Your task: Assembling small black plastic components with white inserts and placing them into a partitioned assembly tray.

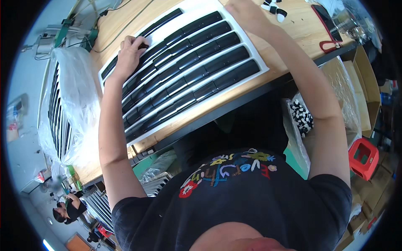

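Note:
A white slatted panel with rows of glossy black strips lies slanted across the table. My left hand rests over its far left part, fingers curled together on a small black piece in the far row. Much of that piece is hidden under the fingers. Past the panel's far right corner, my right hand is over the table. Its fingers are blurred and partly cut by the picture's top edge, so what they hold, if anything, does not show.
Small black-and-white pieces lie beyond my right hand, with a phone and red-handled tool farther right. A plastic-wrapped slatted panel stands at left. Below the table's right end are an open carton and a red stool.

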A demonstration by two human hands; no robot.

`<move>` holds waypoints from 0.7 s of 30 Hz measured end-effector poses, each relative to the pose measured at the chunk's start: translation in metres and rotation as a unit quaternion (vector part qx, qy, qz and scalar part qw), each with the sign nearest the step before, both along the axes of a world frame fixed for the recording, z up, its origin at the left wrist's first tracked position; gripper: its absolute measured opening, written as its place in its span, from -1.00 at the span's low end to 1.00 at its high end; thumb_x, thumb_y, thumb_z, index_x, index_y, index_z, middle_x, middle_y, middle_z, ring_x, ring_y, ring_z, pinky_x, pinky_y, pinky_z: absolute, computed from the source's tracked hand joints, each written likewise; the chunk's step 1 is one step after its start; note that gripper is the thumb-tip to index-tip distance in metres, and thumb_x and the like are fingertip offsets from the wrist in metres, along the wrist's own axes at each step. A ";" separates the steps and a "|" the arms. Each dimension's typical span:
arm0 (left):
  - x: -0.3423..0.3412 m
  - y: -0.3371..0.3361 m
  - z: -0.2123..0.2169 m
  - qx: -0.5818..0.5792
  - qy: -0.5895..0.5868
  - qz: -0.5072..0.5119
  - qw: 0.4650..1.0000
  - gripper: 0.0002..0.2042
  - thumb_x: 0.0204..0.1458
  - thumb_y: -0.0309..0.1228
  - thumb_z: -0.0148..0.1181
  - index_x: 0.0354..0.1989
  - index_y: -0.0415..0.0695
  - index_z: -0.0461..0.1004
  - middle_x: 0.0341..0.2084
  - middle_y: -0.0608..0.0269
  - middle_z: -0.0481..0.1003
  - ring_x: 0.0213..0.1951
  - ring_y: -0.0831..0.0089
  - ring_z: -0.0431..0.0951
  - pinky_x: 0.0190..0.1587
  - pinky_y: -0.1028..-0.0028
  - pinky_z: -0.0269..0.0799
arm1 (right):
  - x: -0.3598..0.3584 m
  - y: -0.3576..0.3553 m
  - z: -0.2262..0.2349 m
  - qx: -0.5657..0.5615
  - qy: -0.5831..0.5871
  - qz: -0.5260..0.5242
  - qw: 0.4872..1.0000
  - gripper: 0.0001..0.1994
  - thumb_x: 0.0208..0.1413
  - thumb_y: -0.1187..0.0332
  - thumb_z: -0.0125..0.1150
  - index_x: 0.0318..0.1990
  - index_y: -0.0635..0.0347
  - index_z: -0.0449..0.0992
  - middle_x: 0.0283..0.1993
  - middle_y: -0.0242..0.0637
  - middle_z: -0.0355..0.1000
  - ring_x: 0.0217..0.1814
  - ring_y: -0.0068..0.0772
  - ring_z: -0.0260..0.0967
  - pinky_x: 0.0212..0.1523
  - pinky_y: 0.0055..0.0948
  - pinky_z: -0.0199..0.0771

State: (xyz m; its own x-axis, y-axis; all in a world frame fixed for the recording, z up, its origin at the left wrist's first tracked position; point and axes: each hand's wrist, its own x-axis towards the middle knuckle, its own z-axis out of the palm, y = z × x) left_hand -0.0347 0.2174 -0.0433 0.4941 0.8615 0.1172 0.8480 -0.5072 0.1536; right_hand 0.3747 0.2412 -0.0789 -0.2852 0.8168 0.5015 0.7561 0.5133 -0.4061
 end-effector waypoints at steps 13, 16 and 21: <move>0.112 -0.088 0.037 -0.042 -0.447 -0.008 0.894 -0.66 0.13 -0.66 0.16 0.02 -0.22 0.19 -0.16 0.17 0.40 -0.16 0.50 0.47 -0.11 0.57 0.40 | 0.118 -0.074 0.030 -0.187 0.061 -0.175 0.965 -0.78 0.15 0.28 0.30 -0.26 0.30 0.53 -0.42 -0.35 0.48 -0.36 -0.61 0.39 -0.29 -0.58 0.37; 0.153 -0.123 0.033 -0.166 -0.620 -0.019 0.767 -0.52 0.07 -0.62 0.26 0.09 -0.18 0.14 -0.20 0.20 0.44 -0.22 0.53 0.50 -0.14 0.59 0.44 | 0.056 -0.116 0.061 -0.239 0.236 -0.091 0.937 -0.84 0.19 0.36 0.26 -0.29 0.29 0.54 -0.43 -0.42 0.46 -0.36 -0.64 0.40 -0.29 -0.63 0.37; 0.165 -0.146 0.031 -0.254 -0.672 0.053 0.694 -0.73 0.12 -0.50 0.27 -0.06 -0.21 0.35 -0.25 0.23 0.56 -0.20 0.61 0.55 -0.09 0.61 0.47 | -0.017 -0.165 0.098 -0.177 0.360 0.091 0.911 -0.89 0.22 0.43 0.21 -0.27 0.31 0.52 -0.37 -0.41 0.44 -0.33 -0.69 0.41 -0.26 -0.69 0.39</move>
